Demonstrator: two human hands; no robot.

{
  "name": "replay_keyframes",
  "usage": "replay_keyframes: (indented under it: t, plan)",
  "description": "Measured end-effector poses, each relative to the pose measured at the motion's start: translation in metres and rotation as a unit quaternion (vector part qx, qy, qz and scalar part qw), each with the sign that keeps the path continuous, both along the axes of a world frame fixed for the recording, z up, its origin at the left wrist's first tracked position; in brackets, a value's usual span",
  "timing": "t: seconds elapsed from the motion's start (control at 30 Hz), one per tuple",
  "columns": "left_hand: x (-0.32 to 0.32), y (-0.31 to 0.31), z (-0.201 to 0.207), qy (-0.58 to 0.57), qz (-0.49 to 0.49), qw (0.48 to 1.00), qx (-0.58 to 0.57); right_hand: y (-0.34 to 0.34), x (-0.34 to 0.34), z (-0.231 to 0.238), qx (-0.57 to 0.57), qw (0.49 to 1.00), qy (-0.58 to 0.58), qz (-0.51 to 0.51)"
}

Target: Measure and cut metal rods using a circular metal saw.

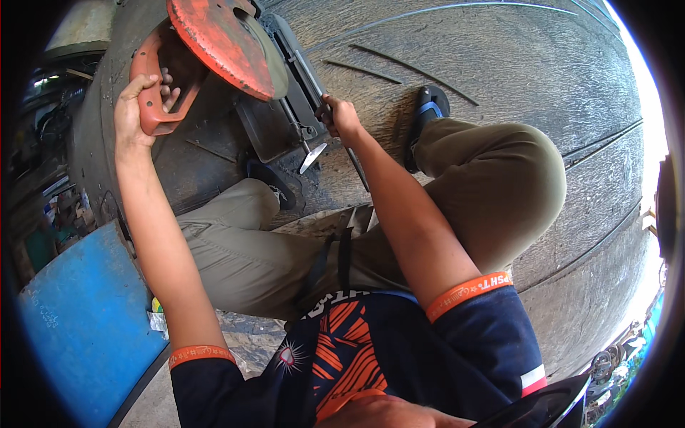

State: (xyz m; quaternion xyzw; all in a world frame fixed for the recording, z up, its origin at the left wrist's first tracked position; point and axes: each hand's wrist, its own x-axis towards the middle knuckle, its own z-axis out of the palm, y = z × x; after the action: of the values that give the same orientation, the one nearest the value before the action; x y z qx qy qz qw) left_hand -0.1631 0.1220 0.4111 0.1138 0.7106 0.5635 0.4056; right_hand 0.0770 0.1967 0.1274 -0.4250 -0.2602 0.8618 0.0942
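A cut-off saw with a worn red blade guard [217, 46] stands in front of me at the upper left. My left hand [143, 107] is wrapped round its red loop handle [152, 110]. Part of a grey-green cutting disc [275, 64] shows at the guard's right edge. My right hand [340, 118] closes round a thin metal rod [311, 77], which lies along the right side of the dark saw base [262, 132]. Just left of that hand, the saw's vise screw ends in a pale flat handle [312, 158]. Whether the disc touches the rod is hidden.
Two short dark rods [417, 73] lie on the worn floor, beyond my sandalled right foot [428, 107]. A long thin rod [428, 10] curves across the top. My left foot [272, 182] is close to the saw base. A blue panel [78, 328] stands at the lower left.
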Motion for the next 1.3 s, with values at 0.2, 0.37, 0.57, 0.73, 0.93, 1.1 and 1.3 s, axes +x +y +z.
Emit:
replay_keyframes:
  t: [0.2,0.37,0.57,0.73,0.93,1.1,1.3]
  plan:
    - [-0.004,0.001,0.001,0.004,-0.008,1.0,-0.016,-0.002,-0.001,-0.003,-0.045,0.999,0.001,0.014]
    - [-0.011,-0.002,0.001,0.013,-0.01,0.999,-0.036,-0.004,-0.004,-0.005,-0.027,0.999,0.01,0.037]
    - [0.001,-0.003,0.0,-0.024,-0.03,0.999,0.012,-0.007,-0.005,-0.005,0.013,0.998,-0.015,0.055]
    - [0.005,-0.003,-0.001,-0.036,-0.001,0.999,0.017,-0.012,-0.006,-0.006,0.019,0.998,-0.011,0.059]
    - [0.004,-0.004,-0.001,-0.041,0.005,0.999,0.019,-0.019,-0.01,-0.009,0.057,0.995,-0.009,0.079]
    - [0.002,-0.003,-0.002,-0.05,0.002,0.999,0.02,-0.024,-0.015,-0.012,0.018,0.997,0.027,0.066]
    - [0.0,-0.004,-0.002,-0.043,0.001,0.999,0.021,-0.03,-0.017,-0.014,0.046,0.997,0.038,0.053]
